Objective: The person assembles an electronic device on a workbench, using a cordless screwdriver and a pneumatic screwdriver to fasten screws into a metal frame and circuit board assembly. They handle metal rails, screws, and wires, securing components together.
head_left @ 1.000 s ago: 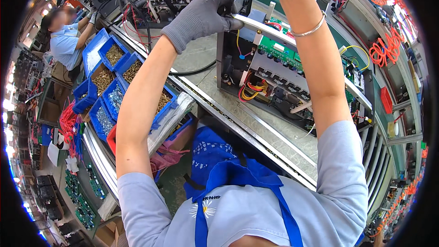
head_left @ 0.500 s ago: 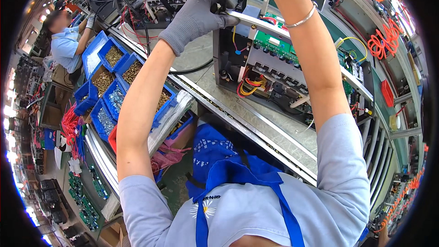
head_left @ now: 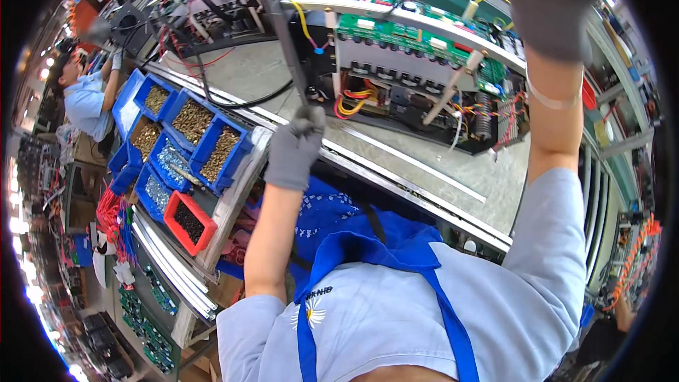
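- In the head view, we see the open chassis (head_left: 417,67) on the worktop (head_left: 467,170), its open side toward the person, perhaps so that its wires can be reached.
- The left hand (head_left: 293,152) is before the chassis's left end; its fingertips look drawn together, but we cannot tell whether they pinch something.
- The right hand (head_left: 555,10), blurred, is raised at the chassis's right end; its grip we cannot tell.
- Left of the chassis are blue bins (head_left: 240,155) and a red bin (head_left: 206,237), probably for easy picking.

Gloved left hand (head_left: 296,150) near open electronics chassis (head_left: 403,61)
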Action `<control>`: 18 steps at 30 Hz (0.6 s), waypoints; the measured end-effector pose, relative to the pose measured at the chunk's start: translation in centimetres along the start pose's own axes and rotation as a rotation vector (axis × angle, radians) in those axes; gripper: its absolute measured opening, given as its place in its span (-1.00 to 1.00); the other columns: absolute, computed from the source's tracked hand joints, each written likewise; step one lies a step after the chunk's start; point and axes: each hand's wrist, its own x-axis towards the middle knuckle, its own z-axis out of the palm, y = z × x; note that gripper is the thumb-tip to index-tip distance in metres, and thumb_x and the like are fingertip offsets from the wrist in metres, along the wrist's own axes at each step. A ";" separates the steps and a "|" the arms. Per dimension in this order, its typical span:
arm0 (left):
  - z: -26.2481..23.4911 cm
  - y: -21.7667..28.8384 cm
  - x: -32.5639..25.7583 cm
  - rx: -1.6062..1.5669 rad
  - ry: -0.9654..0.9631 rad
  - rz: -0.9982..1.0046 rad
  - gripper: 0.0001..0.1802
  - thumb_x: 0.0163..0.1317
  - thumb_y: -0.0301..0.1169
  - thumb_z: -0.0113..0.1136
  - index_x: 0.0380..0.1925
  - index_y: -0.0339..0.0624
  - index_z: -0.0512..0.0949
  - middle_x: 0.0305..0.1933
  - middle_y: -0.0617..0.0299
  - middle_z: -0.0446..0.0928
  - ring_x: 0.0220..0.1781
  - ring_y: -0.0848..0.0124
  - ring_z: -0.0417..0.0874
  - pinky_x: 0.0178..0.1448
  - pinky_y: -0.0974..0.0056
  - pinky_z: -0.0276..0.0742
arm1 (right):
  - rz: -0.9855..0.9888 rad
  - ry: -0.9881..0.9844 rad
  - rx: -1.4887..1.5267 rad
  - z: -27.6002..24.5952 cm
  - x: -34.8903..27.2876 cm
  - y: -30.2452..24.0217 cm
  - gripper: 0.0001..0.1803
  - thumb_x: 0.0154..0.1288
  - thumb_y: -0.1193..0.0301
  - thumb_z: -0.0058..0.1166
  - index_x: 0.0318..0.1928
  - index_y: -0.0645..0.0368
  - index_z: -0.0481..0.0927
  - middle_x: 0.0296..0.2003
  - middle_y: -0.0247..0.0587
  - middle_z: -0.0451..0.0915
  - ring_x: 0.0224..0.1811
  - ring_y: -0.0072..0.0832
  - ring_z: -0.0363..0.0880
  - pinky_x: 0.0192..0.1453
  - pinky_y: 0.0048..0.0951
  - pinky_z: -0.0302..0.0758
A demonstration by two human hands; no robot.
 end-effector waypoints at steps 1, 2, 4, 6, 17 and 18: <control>-0.7 -2.5 -0.8 -0.045 -0.078 -0.064 -0.63 0.23 -0.75 -0.19 0.04 -0.52 0.41 0.03 -0.24 0.51 0.07 -0.04 0.62 0.24 0.06 0.63 | 0.083 -0.135 0.011 -1.6 -2.0 -2.3 -0.68 0.35 0.19 0.00 -0.08 0.18 0.48 -0.41 -0.29 0.45 -0.41 -0.53 0.48 -0.28 -0.39 0.53; -0.5 -4.7 -1.8 -0.013 -0.123 -0.117 -0.63 0.24 -0.74 -0.19 0.05 -0.55 0.40 0.06 -0.27 0.50 0.12 -0.04 0.60 0.28 0.05 0.60 | 0.169 -0.267 0.011 -3.3 -4.0 -4.5 -0.65 0.33 0.24 -0.03 0.01 0.19 0.48 -0.41 -0.33 0.42 -0.40 -0.53 0.43 -0.26 -0.42 0.44; 1.5 -8.8 -4.3 0.086 -0.192 -0.211 -0.63 0.29 -0.72 -0.20 0.09 -0.54 0.38 0.11 -0.29 0.50 0.16 -0.02 0.60 0.31 0.10 0.59 | 0.068 -0.158 -0.051 -1.1 -8.8 -7.5 -0.64 0.26 0.41 -0.04 0.07 0.20 0.47 -0.43 -0.39 0.36 -0.46 -0.54 0.33 -0.35 -0.47 0.31; 3.9 -11.9 -6.1 0.358 -0.302 -0.280 -0.65 0.47 -0.51 -0.14 0.17 -0.48 0.35 0.16 -0.20 0.48 0.10 0.15 0.63 0.11 0.28 0.70 | -0.127 0.160 -0.109 3.1 -13.8 -9.0 -0.69 0.17 0.51 0.12 -0.05 0.22 0.47 -0.46 -0.37 0.42 -0.60 -0.57 0.33 -0.50 -0.54 0.33; 10.6 -17.9 -8.2 0.652 -0.576 -0.443 -0.64 0.43 -0.35 0.11 0.13 -0.32 0.49 -0.10 0.13 0.63 -0.21 0.48 0.71 -0.24 0.50 0.70 | -0.383 0.542 -0.435 4.4 -24.1 -12.1 -0.19 0.25 0.53 0.19 0.46 0.06 0.11 -0.33 -0.28 0.36 -0.58 -0.56 0.43 -0.49 -0.39 0.59; 10.7 -18.0 -8.0 0.626 -0.586 -0.461 -0.62 0.43 -0.33 0.11 0.14 -0.32 0.48 -0.11 0.13 0.62 -0.20 0.48 0.71 -0.24 0.50 0.70 | -0.368 0.541 -0.414 4.2 -24.2 -12.2 -0.19 0.25 0.54 0.19 0.46 0.05 0.12 -0.33 -0.28 0.37 -0.59 -0.56 0.43 -0.47 -0.36 0.61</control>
